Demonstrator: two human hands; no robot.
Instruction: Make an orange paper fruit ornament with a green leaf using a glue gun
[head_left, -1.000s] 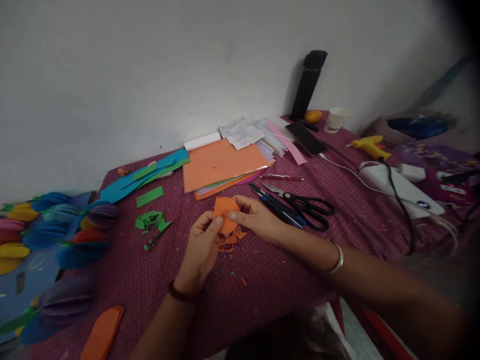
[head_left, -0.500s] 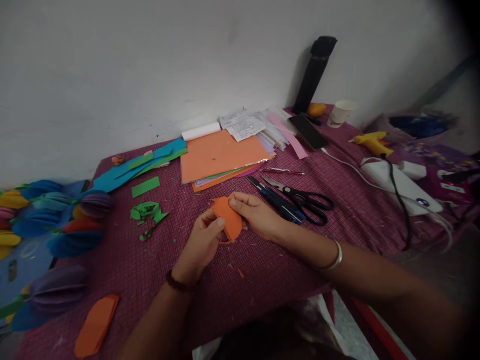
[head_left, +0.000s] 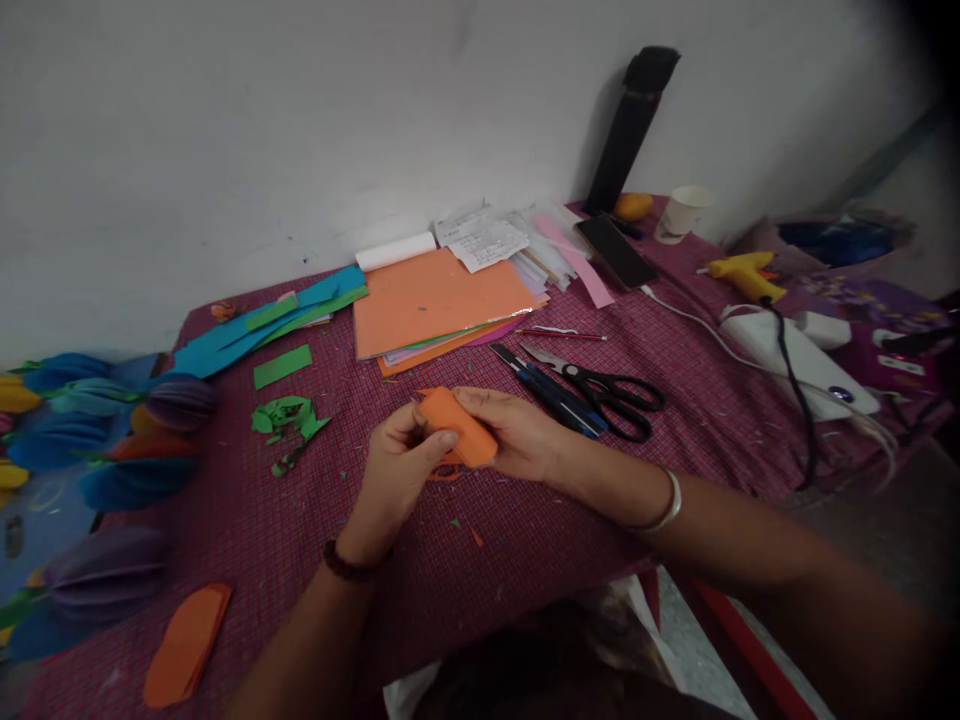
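Note:
Between my two hands is a small stack of orange paper [head_left: 463, 432], held just above the table's front middle. My left hand [head_left: 401, 462] grips its left side, thumb pressed on the face. On the upper right edge, my right hand [head_left: 517, 430] closes round the paper, some of its fingers hidden behind it. Orange paper offcuts [head_left: 444, 474] lie on the cloth beneath. To the right of my hands are scissors [head_left: 607, 385] with black handles and a dark blue cutter [head_left: 551, 395]. Another stack of cut orange paper [head_left: 187, 645] rests at the lower left.
Orange sheets [head_left: 442, 305] lie at the back, beside blue paper strips [head_left: 247, 335]. Green scraps [head_left: 289, 420] sit at left, near paper ornaments [head_left: 120, 490]. At right are a phone [head_left: 615, 252], a yellow glue gun [head_left: 746, 273], a paper cup [head_left: 682, 213] and a white power bank [head_left: 802, 365] with cables.
The orange paper stack has turned and tilted in my hands, now lying more slanted with its lower end toward the right. The whole view has shifted slightly.

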